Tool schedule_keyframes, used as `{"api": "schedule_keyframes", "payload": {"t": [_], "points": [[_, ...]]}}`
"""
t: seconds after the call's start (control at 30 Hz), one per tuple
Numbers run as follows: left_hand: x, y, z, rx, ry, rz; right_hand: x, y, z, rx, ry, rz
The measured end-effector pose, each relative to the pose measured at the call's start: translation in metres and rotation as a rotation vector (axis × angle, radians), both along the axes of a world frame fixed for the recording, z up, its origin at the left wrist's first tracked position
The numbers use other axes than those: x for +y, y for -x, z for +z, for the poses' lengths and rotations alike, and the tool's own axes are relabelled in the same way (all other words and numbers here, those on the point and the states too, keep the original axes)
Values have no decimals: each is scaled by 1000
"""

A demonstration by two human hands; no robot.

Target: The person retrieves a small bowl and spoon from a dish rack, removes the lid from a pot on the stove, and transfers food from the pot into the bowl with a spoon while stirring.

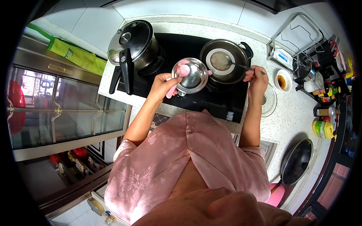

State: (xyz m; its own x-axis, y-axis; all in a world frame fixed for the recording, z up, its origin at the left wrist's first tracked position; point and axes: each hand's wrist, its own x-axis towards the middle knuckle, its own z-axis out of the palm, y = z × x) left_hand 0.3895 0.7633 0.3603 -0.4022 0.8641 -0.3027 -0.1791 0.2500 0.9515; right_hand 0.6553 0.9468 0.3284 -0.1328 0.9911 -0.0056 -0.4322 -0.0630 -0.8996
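Observation:
My left hand (163, 87) is closed round the edge of a shiny metal bowl (194, 87) with pink handles, and pinches a pink spoon (172, 90) against it. The spoon's round head lies over the bowl's rim. To the right stands a dark pan (230, 79) on the hob, with a white dish (211, 70) of pale brownish food (220, 61) inside. My right hand (257, 78) grips the handle of a thin metal utensil (244, 67) at the pan's right side. Its far end reaches over the dish, and its exact kind I cannot tell.
A pressure cooker (130, 41) stands on the left of the black hob (175, 43). At right are a clear lid (270, 105), a white bowl with brown sauce (283, 81), a wire rack (296, 28), several bottles and a yellow jug (322, 129). A large black wok (298, 162) leans lower right.

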Motion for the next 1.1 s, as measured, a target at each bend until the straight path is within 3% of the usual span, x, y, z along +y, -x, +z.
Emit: {"api": "schedule_keyframes", "payload": {"t": [0.33,0.47,0.53,0.67,0.8,0.87,0.9,0.97,1.1], "points": [[44,-7,8,17,51,-176,-18,-1,75,83,-241,90],[50,-19,12,-9,32,-123,-43,-6,75,-213,-402,222],[49,-22,10,48,16,-92,-49,-8,72,-548,-767,373],[48,-18,-5,122,-28,-158,-57,-13,75,-469,-799,243],[48,-20,2,93,-19,-133,-52,-11,65,-325,-799,175],[48,-21,5,61,-2,-117,-51,-6,57,-267,-367,183],[48,-21,5,22,-14,-122,-47,-4,56,-267,-363,182],[47,-19,3,-17,-23,-128,-36,-2,53,36,-180,157],[34,-5,2,-72,-9,-49,-15,-7,54,89,-200,34]]}}
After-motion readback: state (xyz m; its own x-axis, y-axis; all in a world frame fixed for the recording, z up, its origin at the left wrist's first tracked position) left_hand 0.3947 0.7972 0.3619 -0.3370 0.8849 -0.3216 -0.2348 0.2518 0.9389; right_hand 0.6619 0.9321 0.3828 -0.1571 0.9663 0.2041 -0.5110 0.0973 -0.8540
